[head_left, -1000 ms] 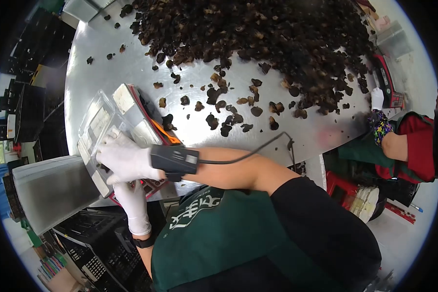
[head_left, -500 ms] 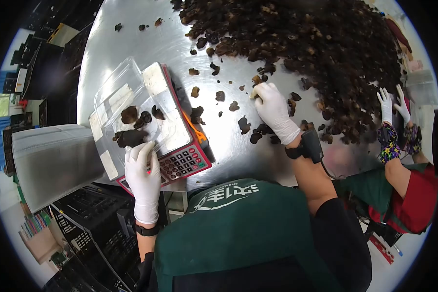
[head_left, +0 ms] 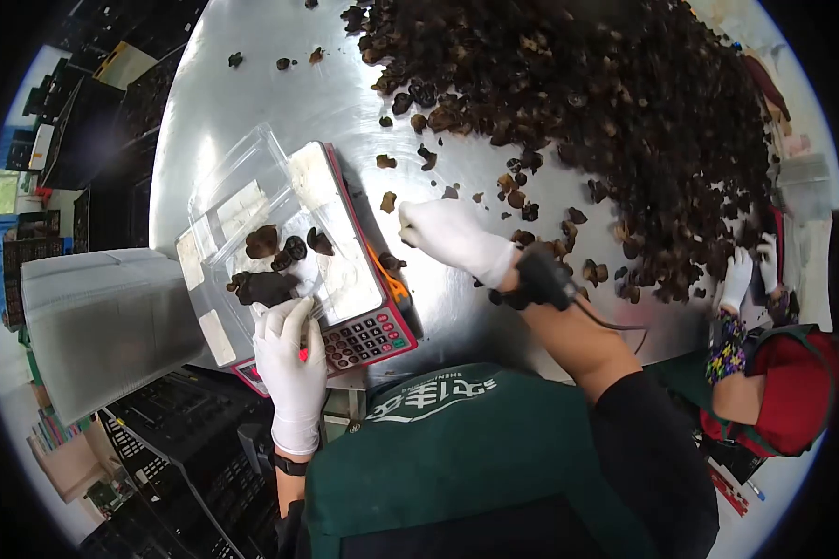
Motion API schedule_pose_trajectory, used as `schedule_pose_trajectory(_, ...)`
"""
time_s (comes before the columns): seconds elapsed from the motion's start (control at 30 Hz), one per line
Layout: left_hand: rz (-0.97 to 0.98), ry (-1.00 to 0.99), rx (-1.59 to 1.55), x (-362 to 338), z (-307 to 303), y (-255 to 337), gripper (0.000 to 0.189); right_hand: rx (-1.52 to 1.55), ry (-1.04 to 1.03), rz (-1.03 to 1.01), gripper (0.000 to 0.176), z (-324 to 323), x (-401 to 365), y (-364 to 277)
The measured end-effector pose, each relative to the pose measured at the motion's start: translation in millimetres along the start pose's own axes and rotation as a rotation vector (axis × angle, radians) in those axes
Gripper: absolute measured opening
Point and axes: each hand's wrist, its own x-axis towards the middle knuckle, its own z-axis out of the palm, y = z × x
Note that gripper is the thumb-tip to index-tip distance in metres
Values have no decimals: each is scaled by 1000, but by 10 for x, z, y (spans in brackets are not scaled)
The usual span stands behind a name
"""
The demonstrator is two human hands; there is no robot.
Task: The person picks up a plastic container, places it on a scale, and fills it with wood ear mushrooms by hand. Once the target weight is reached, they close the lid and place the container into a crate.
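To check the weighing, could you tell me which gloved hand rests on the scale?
The left hand, lying on the scale beside its keypad; the right hand is over the table, the co-worker's hand by the pile.

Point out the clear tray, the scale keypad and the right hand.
clear tray (head_left: 270, 200): head view, bare far part.
scale keypad (head_left: 364, 337): head view, middle keys.
right hand (head_left: 449, 238): head view, glove back.
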Motion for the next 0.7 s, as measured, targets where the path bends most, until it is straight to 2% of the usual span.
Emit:
schedule_pose_trajectory(0.07, 2, 2, 8, 9, 7, -2, 32, 207, 91, 26, 17, -287, 27, -112)
schedule_pose_trajectory(0.13, -9, 1, 15, 4, 21, 15, 31, 376, 260, -44, 21, -567, 73, -502)
schedule_pose_trajectory(0.2, 29, -2, 17, 26, 23, 19, 30, 434, 343, -245, 20, -645, 142, -938)
schedule_pose_trajectory(0.27, 80, 8, 18, 58, 20, 32, 28, 341, 337, -417, 21, -382, 288, -1214)
schedule_pose_trajectory(0.37, 43, -6, 51, -11, 30, -12, 25, -48, -1, -510, 29, -220, 366, -1432)
schedule_pose_trajectory(0.47, 37, -26, 2, 81, 1, 44, 26, 38, 292, -549, 33, -379, 423, -1196)
schedule_pose_trajectory(0.5, 44, -24, -11, 80, 4, 38, 26, -10, 202, -365, 38, -473, 562, -1045)
schedule_pose_trajectory(0.53, 49, -25, -24, 75, 5, 32, 27, -20, 467, -325, 39, -604, 604, -727)
schedule_pose_trajectory(0.57, 62, -25, -17, 75, 3, 15, 31, -101, 455, -159, 39, -926, 628, -518)
schedule_pose_trajectory(0.6, 60, -28, -22, 77, -3, 28, 31, -147, 627, -135, 32, -938, 751, 6)
schedule_pose_trajectory(0.63, 58, -30, -26, 91, -23, 54, 31, -199, 654, -17, 40, -1039, 732, 377)
schedule_pose_trajectory(0.67, 58, -29, -30, 106, -33, 70, 30, -393, 717, 104, 55, -1020, 701, 805)
schedule_pose_trajectory(0.7, 48, -32, -34, 110, -30, 68, 31, -462, 669, 180, 60, -887, 560, 1160)
